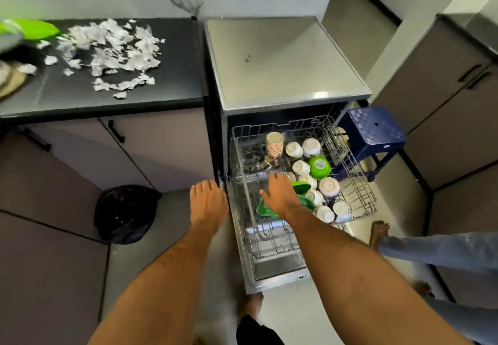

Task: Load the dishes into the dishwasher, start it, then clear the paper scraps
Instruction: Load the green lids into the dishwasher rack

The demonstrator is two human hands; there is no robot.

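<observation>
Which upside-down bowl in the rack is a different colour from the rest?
The bright green round bowl, upside down in the pulled-out wire dishwasher rack. The small bowls around it are white or cream; it alone is green, with a label on its base.

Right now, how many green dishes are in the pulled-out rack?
3. One upturned green bowl mid-rack among the white bowls; two green plates, one beside the right hand, one partly under it. More may be hidden.
</observation>
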